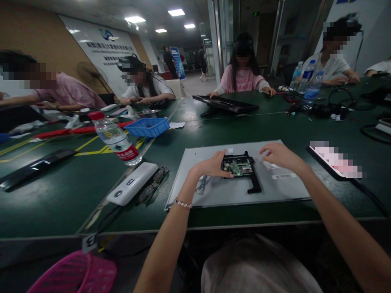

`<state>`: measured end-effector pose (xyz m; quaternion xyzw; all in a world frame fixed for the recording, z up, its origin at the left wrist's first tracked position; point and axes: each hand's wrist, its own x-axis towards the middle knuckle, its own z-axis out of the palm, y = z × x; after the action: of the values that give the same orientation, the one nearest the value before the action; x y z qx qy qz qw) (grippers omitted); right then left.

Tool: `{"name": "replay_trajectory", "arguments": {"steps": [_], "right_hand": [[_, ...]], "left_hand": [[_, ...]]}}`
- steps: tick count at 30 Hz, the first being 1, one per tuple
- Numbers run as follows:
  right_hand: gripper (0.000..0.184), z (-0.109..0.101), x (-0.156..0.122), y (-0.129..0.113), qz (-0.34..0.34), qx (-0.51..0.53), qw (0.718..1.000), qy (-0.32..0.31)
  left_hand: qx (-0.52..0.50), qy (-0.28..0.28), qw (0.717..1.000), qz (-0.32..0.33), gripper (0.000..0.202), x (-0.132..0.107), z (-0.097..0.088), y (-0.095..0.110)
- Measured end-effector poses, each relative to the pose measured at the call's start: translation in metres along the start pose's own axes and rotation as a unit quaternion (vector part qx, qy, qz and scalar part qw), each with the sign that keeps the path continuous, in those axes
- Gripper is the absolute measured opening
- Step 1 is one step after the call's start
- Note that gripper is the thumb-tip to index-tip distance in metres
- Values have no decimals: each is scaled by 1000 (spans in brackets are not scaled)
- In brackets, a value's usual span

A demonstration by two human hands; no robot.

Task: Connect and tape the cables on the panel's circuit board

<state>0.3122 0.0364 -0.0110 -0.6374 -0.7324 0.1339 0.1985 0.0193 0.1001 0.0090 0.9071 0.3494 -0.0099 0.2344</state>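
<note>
A grey flat metal-backed panel (183, 173) lies on the table in front of me. On it rests a black plastic bracket (255, 179) with a green circuit board (240, 167) inside. My left hand (210, 165) grips the bracket's left side, thumb at the near edge and fingers at the far edge. Over the panel's right part is my right hand (277, 154), apart from the bracket. Its fingers are loosely bent with a gap between them, and nothing shows in them. Thin cables (203, 184) lie by my left wrist, partly hidden.
Left of the panel are eyeglasses (152, 185), a white power bank (132, 184), a water bottle (117, 140) and a blue tray (148, 127). To the right lies a phone (334, 160) with a cable. Several people sit around the table; one handles a black screen (226, 103).
</note>
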Motion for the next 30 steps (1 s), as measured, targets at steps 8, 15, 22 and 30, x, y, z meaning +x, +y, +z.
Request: {"name": "replay_trajectory", "arguments": {"steps": [8,15,22,30], "right_hand": [[25,10,70,-55,-201,-104,974,-17],[21,36,97,-60,-223,-163,959,-58],[26,29,86,-74,-204,-233,950,-37],[24,6,61,-40,-161,-259,952,-35]], "left_hand": [[-22,22,999,43,92,-1,1,-1],[-29,23,999,24,94,-2,4,0],[-16,17,999,31,97,0,6,-4],[1,5,1000,8,109,-1,7,-4]]}}
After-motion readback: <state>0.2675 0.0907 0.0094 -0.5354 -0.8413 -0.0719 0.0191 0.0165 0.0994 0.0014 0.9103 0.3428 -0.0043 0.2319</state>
